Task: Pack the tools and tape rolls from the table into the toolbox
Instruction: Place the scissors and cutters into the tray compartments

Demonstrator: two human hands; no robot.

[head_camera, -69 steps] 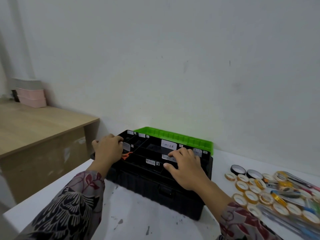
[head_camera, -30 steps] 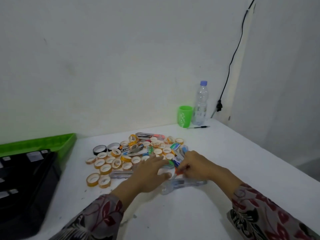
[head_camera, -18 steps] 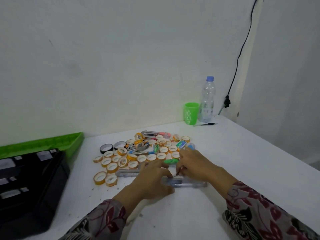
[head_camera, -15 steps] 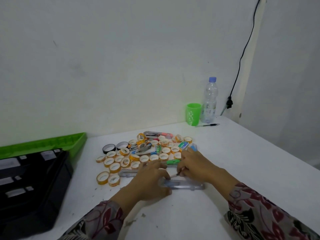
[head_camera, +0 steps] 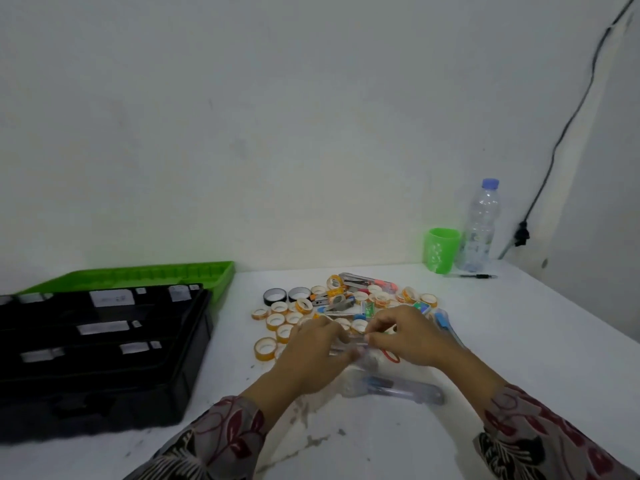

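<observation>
At the left of our white table (head_camera: pixel 540 344) we see the open black toolbox (head_camera: pixel 104 355), then our left hand (head_camera: pixel 311 351) and right hand (head_camera: pixel 412 337), fingers curled, pinching a blurred clear tool (head_camera: pixel 355 340) between them, just before the heaped tape rolls (head_camera: pixel 275 321), with a green cup (head_camera: pixel 441 249) and bottle (head_camera: pixel 479 226) far right.

A green cup (head_camera: pixel 441 250), a clear water bottle (head_camera: pixel 479 226) and a pen (head_camera: pixel 476 276) stand near the wall.
</observation>
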